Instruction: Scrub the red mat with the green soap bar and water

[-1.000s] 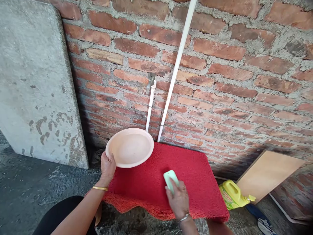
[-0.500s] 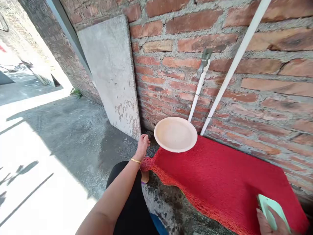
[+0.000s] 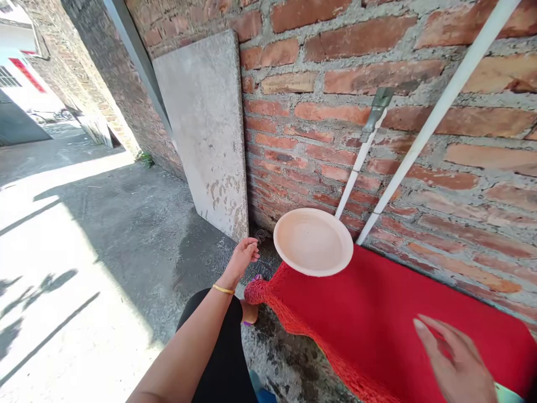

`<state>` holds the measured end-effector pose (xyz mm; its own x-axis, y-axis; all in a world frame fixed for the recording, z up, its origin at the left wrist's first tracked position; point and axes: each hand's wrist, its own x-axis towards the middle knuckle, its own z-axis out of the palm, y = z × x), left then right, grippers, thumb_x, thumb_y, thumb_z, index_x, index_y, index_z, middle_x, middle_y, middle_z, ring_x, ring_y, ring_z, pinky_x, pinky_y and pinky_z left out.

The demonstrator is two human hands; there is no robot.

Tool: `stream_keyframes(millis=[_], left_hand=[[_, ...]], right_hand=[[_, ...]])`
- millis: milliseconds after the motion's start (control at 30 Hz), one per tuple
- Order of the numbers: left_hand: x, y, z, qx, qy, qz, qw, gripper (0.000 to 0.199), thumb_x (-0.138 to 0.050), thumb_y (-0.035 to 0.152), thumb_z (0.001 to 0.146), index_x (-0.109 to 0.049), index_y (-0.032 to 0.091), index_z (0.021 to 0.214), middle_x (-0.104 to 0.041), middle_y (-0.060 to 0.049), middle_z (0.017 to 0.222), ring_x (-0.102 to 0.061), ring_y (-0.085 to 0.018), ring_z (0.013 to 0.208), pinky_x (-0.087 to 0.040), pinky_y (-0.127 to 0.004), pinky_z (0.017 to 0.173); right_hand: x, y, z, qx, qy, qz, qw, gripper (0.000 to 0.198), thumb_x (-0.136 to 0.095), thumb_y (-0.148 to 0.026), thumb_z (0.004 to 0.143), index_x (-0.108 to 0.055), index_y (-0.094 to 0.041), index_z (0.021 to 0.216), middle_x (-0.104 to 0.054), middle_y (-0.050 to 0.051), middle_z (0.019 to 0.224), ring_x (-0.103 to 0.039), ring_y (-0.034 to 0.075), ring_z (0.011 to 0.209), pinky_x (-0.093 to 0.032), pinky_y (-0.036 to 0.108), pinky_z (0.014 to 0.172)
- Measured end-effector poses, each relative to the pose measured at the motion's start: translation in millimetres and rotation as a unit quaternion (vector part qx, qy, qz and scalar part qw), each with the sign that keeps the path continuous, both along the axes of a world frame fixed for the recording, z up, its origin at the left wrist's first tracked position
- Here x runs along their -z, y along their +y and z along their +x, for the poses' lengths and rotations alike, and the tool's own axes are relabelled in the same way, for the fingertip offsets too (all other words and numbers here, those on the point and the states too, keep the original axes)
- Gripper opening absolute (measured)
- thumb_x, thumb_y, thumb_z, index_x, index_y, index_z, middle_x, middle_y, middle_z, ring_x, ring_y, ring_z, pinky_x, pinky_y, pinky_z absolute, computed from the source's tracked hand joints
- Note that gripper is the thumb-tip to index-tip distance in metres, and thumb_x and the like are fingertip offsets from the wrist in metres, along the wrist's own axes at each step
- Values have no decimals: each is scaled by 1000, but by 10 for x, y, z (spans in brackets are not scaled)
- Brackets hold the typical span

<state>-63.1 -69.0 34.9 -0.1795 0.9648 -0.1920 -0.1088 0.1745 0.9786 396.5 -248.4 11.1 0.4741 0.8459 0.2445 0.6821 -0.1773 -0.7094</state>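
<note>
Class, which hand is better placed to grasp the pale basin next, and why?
Probably the left hand, close to the basin on its left side; the right hand is farther away, over the red cloth.

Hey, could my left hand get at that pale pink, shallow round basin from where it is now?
Probably yes: your left hand is just to the left of the pale pink, shallow round basin, apart from it, and nothing visible seems to block the gap between them.
</note>
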Motion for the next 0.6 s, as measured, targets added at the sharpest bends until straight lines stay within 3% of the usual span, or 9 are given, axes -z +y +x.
stream_keyframes(millis=[33,100,167,233,367,500,600], left_hand=[[-31,-6,-4,1,-12,4,1000,38,-72,41,71,-59,17,96,-61,4,67,-59,-10,54,-45,-23,53],[-93,-18,-43,1,-36,7,999,40,-72,44,71,-59,16,97,-62,3,68,-60,-11,55,-47,-23,54],[-150,-35,-126,-5,-58,6,998,41,-72,47,71,-60,16,96,-62,3,68,-61,-11,56,-49,-24,56],[-202,-59,-237,-15,-88,7,996,42,-73,48,70,-61,17,95,-62,3,68,-61,-11,56,-49,-24,56],[-277,-109,-458,-48,-144,15,988,42,-77,46,67,-62,16,92,-63,3,66,-60,-10,54,-48,-22,54],[-298,-121,-582,-74,-156,22,985,39,-76,45,67,-62,16,90,-62,3,64,-58,-9,51,-46,-22,51],[-295,-109,-619,-77,-162,21,984,38,-74,46,67,-62,17,88,-61,3,63,-57,-9,50,-45,-21,50]], right_hand=[[-193,220,-242,-5,102,-9,995,55,-57,-74,80,-74,-27,104,-69,21,120,-65,34,113,-47,58,99],[-514,718,-716,-90,297,-26,950,55,-71,-70,70,-75,-21,96,-73,20,107,-70,32,99,-54,55,93],[-703,1240,-1118,-171,392,-67,902,51,-81,-60,64,-75,-17,91,-75,17,98,-72,28,87,-59,49,84],[-755,1711,-1413,-193,404,-131,885,37,-83,-43,65,-74,-16,88,-75,13,93,-70,21,79,-61,38,75],[-633,2346,-1712,-95,330,-230,911,12,-74,-17,71,-68,-18,80,-67,3,71,-64,14,67,-54,23,59],[-616,2555,-1857,-78,321,-270,905,15,-68,-21,78,-57,-21,68,-57,0,57,-57,13,55,-47,20,47],[-772,2485,-2090,-170,382,-324,849,28,-60,-32,88,-52,-21,63,-52,-1,56,-42,7,41,-31,16,35]])
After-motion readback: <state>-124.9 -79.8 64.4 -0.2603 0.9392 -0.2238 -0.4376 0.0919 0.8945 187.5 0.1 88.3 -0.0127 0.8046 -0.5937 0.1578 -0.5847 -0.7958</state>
